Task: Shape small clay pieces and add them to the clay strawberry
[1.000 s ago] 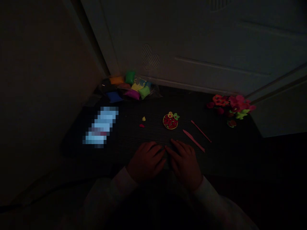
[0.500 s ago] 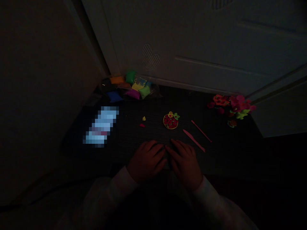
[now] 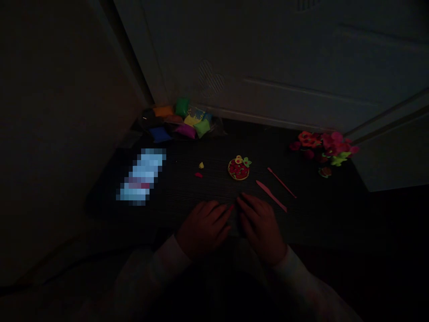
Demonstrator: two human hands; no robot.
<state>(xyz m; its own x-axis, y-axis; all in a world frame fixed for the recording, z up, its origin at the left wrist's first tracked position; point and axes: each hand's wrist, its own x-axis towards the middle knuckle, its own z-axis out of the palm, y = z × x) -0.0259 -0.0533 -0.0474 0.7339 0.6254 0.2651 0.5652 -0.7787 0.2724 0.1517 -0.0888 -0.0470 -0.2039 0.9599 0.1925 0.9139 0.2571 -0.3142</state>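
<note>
At the worktop's (image 3: 321,210) six-o'clock edge, left hand (image 3: 203,227) and right hand (image 3: 263,229) have parted slightly, baring a red piece (image 3: 232,207); I can't tell either grip.

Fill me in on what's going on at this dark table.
A person has both bare hands at the near side of the table. A small red piece shows at the fingertips of the left hand, with the right hand close beside it; too dark to tell whether either grips it. Beyond them lies a round red piece with a yellow rim. A pink knife-shaped tool and a thin pink stick lie to its right, touched by neither hand.
</note>
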